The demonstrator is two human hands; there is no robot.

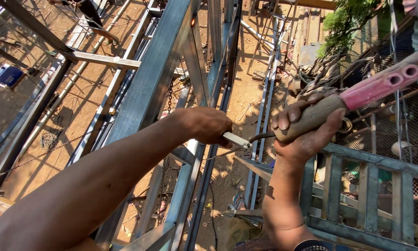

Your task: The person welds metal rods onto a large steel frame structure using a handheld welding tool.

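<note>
I clenched my right hand point(306, 125) on the welding holder point(339, 104) while my left hand point(209, 125), beside it, pinched the white rod point(236, 139) to steady its jaws' load.

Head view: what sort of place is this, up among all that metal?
Probably an outdoor welding or steel-building site. Grey steel beams rise over a dirt yard, and the right hand grips an electrode holder, with the left hand at its rod.

A green bush point(346, 21), blue box point(8, 75) and chain point(46, 151) sit over bare dirt.
</note>
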